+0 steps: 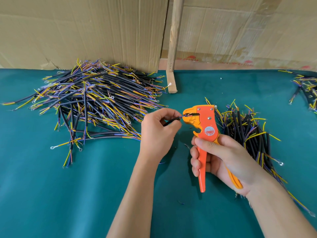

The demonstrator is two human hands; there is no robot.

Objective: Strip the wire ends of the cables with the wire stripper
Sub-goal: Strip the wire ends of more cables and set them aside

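Black-sheathed cable (171,121), light and limp, was pinched close behind its end by the left hand (158,131), while the right hand (221,162) gripped the wire stripper (203,133) handles.

The black cable (171,120) passes into the curled left hand (158,130), so its far length stays hidden behind the fingers (169,115). The tips of its coloured wires sit inside the head of the wire stripper (202,125), too small to tell whether any are bare. The right hand (221,161) covers the middle of the stripper's handles. The sticker text on the stripper is unreadable. The third cable pile (307,88) is cut off by the right edge.
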